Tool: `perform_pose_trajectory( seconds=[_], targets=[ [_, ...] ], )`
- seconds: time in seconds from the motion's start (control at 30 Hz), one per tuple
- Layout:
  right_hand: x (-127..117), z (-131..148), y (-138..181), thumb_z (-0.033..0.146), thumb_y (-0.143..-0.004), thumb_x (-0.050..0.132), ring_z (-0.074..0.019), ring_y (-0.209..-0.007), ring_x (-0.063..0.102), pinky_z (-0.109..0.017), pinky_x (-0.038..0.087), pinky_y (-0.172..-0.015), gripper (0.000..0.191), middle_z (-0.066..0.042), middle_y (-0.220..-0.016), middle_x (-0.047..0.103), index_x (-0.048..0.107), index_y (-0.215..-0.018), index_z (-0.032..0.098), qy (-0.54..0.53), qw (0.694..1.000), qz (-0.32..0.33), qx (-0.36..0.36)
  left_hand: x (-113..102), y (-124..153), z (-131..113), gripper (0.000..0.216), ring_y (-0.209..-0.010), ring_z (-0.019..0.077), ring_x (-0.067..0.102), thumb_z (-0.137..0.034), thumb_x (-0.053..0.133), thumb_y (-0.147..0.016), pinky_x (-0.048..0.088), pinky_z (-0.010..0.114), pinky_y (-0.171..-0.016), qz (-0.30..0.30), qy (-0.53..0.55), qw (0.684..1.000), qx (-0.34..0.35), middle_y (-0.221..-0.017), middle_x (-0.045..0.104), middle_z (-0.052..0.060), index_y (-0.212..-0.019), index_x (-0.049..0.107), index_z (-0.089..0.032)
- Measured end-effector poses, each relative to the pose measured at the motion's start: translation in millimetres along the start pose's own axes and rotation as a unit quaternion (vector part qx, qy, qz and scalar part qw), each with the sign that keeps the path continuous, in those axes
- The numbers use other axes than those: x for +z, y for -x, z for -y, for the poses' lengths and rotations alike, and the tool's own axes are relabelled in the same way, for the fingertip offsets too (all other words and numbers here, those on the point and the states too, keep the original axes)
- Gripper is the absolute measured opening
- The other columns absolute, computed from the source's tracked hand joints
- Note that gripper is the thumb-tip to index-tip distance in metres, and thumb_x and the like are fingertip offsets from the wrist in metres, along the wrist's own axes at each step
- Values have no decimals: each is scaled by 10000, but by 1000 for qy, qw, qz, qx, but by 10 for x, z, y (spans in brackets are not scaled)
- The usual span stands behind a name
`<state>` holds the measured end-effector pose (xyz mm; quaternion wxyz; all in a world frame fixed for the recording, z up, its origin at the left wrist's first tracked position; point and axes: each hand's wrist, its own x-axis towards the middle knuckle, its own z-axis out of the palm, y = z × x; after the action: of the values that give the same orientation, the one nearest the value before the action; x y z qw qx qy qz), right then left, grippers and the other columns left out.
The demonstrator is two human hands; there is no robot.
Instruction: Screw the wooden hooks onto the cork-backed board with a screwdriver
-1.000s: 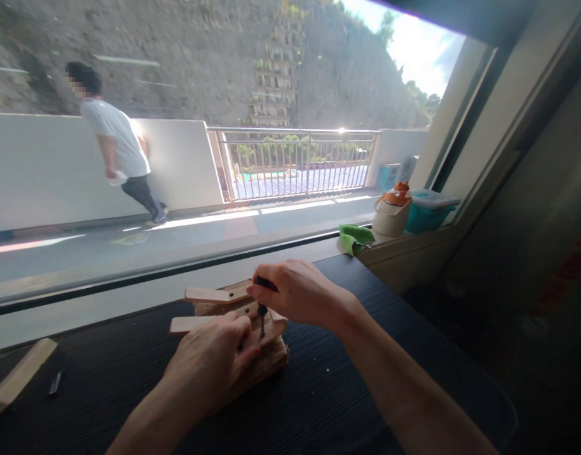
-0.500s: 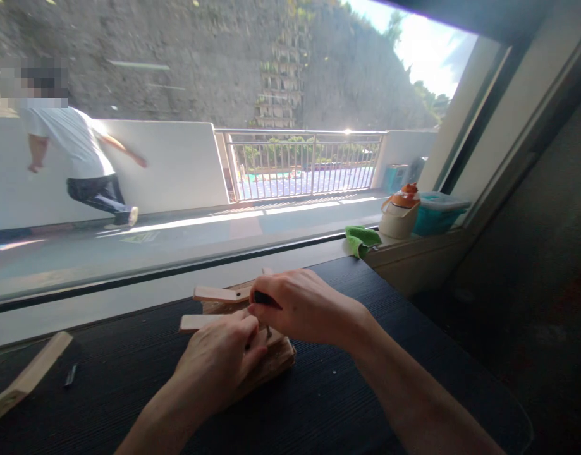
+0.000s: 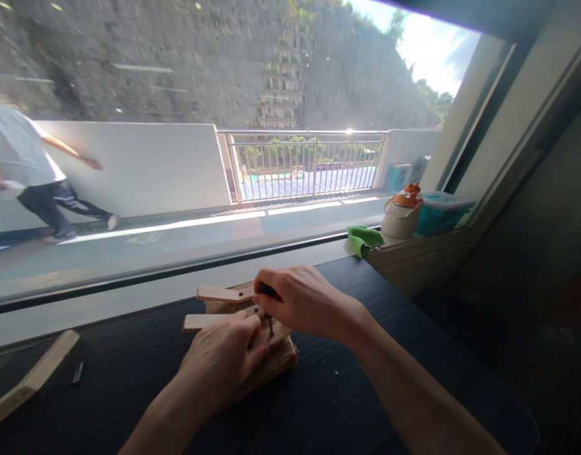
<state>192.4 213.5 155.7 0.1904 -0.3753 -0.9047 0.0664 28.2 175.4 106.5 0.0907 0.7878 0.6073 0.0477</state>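
Note:
A small wooden assembly (image 3: 224, 309) of light strips on a darker block rests on the black table (image 3: 318, 392). My left hand (image 3: 224, 363) lies over its near side, fingers curled and pressing it down. My right hand (image 3: 304, 300) is closed around a short black-handled screwdriver (image 3: 270, 303), whose tip stands upright on the wood between the two hands.
A loose wooden strip (image 3: 31, 379) and a small dark piece (image 3: 78, 373) lie at the table's left. On the sill at right sit a green cloth (image 3: 365, 240), a cream jug with orange lid (image 3: 401, 215) and a teal tub (image 3: 439, 215). Outside the window a person (image 3: 29, 170) strides along a walkway.
My hands stay on the wood and screwdriver, with slight shifts of the right hand. The person outside has moved leftward along the walkway. My view has drifted slightly.

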Motion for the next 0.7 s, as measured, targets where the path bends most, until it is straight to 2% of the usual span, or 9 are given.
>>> perform_pose_trajectory(
  seconds=[0.33,0.5,0.6,0.7],
  targets=[
    [61,-36,-40,429,-917,481,-175,-688,610,-267,230,-563,273,-30,-723,672,626,-928,197,27,999,-12,33,3,-5,6,179,-806,229,623,-350,496,-822,346,299,-615,3,-6,1000,-1,-919,685,54,-764,603,-218],
    [58,71,4,350,-936,453,-170,-705,613,-273,232,-579,200,-23,-806,695,590,-995,216,30,999,10,-32,30,-6,22,266,-812,244,646,-395,465,-850,376,310,-634,10,-10,1000,-1,-877,707,65,-826,658,-215],
    [36,112,33,325,-930,462,-157,-710,604,-271,243,-595,185,-24,-873,702,575,-1027,214,15,997,23,-70,52,-11,35,268,-886,258,650,-388,483,-841,398,320,-684,-13,-8,1000,7,-948,715,71,-919,677,-221],
    [14,109,27,334,-933,461,-155,-689,589,-268,235,-583,194,-26,-822,688,590,-1000,206,13,998,33,-58,50,-13,34,253,-847,247,652,-383,481,-842,389,320,-669,0,-10,1000,1,-904,717,62,-837,675,-222]
  ],
)
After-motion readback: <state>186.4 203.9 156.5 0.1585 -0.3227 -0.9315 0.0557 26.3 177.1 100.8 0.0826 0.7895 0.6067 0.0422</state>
